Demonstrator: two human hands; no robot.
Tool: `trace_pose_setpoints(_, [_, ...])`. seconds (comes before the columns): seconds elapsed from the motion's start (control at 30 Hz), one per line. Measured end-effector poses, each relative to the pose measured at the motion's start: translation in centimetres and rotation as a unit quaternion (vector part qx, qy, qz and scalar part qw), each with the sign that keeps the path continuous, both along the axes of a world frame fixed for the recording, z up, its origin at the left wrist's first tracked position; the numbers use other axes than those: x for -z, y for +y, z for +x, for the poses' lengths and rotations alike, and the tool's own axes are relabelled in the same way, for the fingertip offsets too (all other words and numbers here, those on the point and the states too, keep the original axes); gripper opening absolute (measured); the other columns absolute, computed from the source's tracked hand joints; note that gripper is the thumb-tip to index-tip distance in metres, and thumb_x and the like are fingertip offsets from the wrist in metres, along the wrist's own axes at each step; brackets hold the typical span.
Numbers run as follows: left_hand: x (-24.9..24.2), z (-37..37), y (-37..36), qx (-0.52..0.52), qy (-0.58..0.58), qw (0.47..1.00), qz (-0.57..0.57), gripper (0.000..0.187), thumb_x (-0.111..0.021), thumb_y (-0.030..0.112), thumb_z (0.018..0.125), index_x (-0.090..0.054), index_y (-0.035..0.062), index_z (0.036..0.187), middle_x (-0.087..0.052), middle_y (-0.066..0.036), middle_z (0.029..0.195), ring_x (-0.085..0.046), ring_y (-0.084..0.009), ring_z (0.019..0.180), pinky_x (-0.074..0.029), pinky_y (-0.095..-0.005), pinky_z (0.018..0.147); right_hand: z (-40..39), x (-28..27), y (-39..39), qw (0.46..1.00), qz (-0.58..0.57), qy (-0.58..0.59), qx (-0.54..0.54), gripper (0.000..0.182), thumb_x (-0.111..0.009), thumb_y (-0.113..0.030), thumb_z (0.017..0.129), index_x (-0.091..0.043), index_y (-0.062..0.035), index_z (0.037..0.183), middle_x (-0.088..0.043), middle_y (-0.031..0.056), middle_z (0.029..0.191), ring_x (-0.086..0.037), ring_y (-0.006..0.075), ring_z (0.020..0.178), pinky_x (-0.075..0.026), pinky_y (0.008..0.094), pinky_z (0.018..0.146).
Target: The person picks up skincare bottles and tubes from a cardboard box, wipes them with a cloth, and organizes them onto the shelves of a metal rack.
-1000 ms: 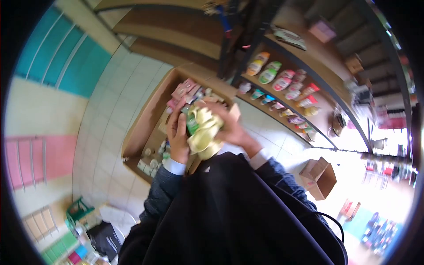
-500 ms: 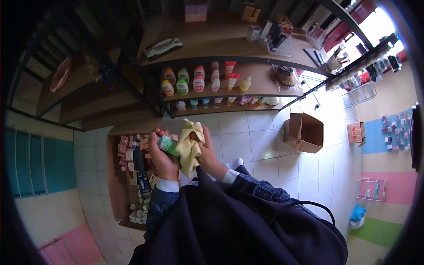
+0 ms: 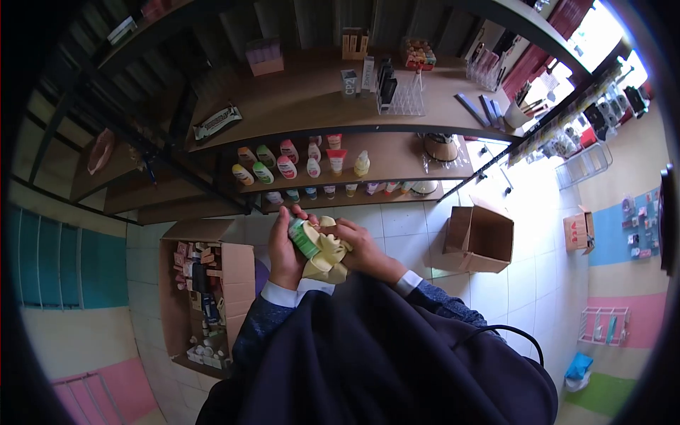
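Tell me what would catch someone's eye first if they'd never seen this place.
Probably the pale yellow cloth bunched in the right hand, up against a green item in the left hand, near the middle of the view. Next might come the colourful bottles lined up on a shelf beyond the hands, then the open carton at lower left.

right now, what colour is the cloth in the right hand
The cloth is pale yellow, clearest in the head view.

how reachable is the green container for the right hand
Likely yes: the left hand holds the green container nearby, though the yellow cloth in the right hand is partly in the way.
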State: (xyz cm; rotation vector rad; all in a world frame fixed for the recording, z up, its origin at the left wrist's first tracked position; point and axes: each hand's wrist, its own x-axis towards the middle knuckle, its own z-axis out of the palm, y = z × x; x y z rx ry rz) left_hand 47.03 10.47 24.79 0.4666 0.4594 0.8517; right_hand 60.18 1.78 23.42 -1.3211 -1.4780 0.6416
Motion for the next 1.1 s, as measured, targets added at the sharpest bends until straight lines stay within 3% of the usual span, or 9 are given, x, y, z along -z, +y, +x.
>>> trace_pose_setpoints(0.13, [-2.2,1.5,0.2,-0.092,-0.077,0.993,0.011,0.03,-0.047,0.038,0.088,-0.051,0.0088,0.088,-0.053,-0.004,0.084,-0.05,-0.0182,0.098,-0.038,-0.0331,0.091,4.9,1.6,-0.9,0.999,0.03,-0.024,-0.036,0.044,-0.058,0.003,0.062,-0.055,-0.0074,0.105,-0.056,0.011,0.095,-0.058,0.0266,0.086,-0.047,0.0318,0.075])
trace_pose_setpoints(0.2, [-2.3,1.9,0.1,-0.081,-0.066,0.993,0.049,0.03,-0.048,0.039,0.088,-0.053,0.0096,0.091,-0.054,-0.002,0.087,-0.051,-0.017,0.102,-0.04,-0.0329,0.092,6.4,4.6,-0.4,0.966,-0.022,0.206,0.154,0.046,-0.058,0.002,0.067,-0.048,-0.0029,0.112,-0.057,0.0106,0.099,-0.058,0.0208,0.089,-0.047,0.0296,0.076])
trace_pose_setpoints(0.33, [0.4,3.8,-2.1,0.057,-0.004,0.998,0.032,0.049,-0.05,0.041,0.086,-0.044,0.0074,0.121,-0.055,-0.003,0.099,-0.055,-0.0096,0.081,-0.048,-0.0271,0.069,5.7,1.0,1.0,0.929,-0.082,0.325,0.158,0.05,-0.052,0.0,0.075,-0.037,-0.0027,0.123,-0.054,0.0117,0.107,-0.056,0.0203,0.093,-0.046,0.0282,0.077])
trace_pose_setpoints(0.53, [2.4,5.3,-3.0,0.044,0.052,0.997,-0.029,0.035,-0.049,0.041,0.087,-0.053,0.0076,0.097,-0.056,-0.003,0.093,-0.056,-0.0135,0.081,-0.047,-0.0315,0.073,4.5,3.1,2.9,0.977,-0.142,0.154,0.034,0.074,-0.053,-0.004,0.067,-0.025,-0.0106,0.135,-0.023,0.0175,0.135,-0.025,0.0283,0.126,-0.022,0.0332,0.102])
trace_pose_setpoints(0.67, [3.9,4.2,-2.6,-0.033,0.044,0.997,-0.054,0.034,-0.048,0.043,0.087,-0.052,0.0091,0.087,-0.055,-0.001,0.086,-0.055,-0.013,0.08,-0.045,-0.0288,0.071,3.6,2.1,1.9,0.893,-0.098,0.437,-0.041,0.078,-0.054,-0.004,0.064,-0.024,-0.0109,0.135,-0.018,0.0172,0.137,-0.019,0.0305,0.128,-0.02,0.0364,0.104])
trace_pose_setpoints(0.7, [4.1,3.7,-2.4,-0.054,0.039,0.996,-0.063,0.034,-0.048,0.043,0.087,-0.051,0.0096,0.085,-0.054,-0.001,0.085,-0.054,-0.0127,0.079,-0.045,-0.028,0.07,2.7,2.3,2.0,0.975,-0.048,0.197,0.091,0.065,-0.06,-0.011,0.067,-0.036,-0.0076,0.128,-0.029,0.0183,0.129,-0.032,0.0324,0.118,-0.028,0.0372,0.098])
trace_pose_setpoints(0.8, [6.3,2.4,-1.5,-0.132,0.16,0.978,0.008,0.033,-0.048,0.043,0.087,-0.051,0.0101,0.086,-0.053,0.0,0.084,-0.054,-0.0114,0.076,-0.045,-0.0261,0.068,1.3,1.4,0.2,0.978,-0.015,-0.158,0.139,0.054,-0.068,-0.019,0.068,-0.046,-0.0045,0.116,-0.042,0.0136,0.114,-0.037,0.0296,0.114,-0.032,0.0355,0.093])
trace_pose_setpoints(0.87, [6.7,2.2,-2.2,-0.153,0.214,0.963,0.052,0.033,-0.048,0.043,0.087,-0.051,0.0105,0.088,-0.052,0.0,0.083,-0.054,-0.0101,0.075,-0.046,-0.0254,0.065,-0.3,2.6,0.2,0.994,-0.071,-0.08,0.026,0.053,-0.075,-0.028,0.065,-0.05,-0.0025,0.105,-0.054,0.0123,0.095,-0.054,0.0271,0.087,-0.045,0.0342,0.075])
trace_pose_setpoints(1.1, [8.9,2.2,-5.2,-0.12,0.189,0.973,-0.057,0.044,-0.042,0.048,0.088,-0.049,0.0061,0.1,-0.053,-0.004,0.091,-0.055,-0.0154,0.086,-0.046,-0.0292,0.074,1.3,6.9,-1.7,0.946,-0.283,0.139,-0.073,0.057,-0.071,-0.022,0.072,-0.042,0.0012,0.116,-0.054,0.0134,0.103,-0.057,0.0209,0.087,-0.049,0.0298,0.066])
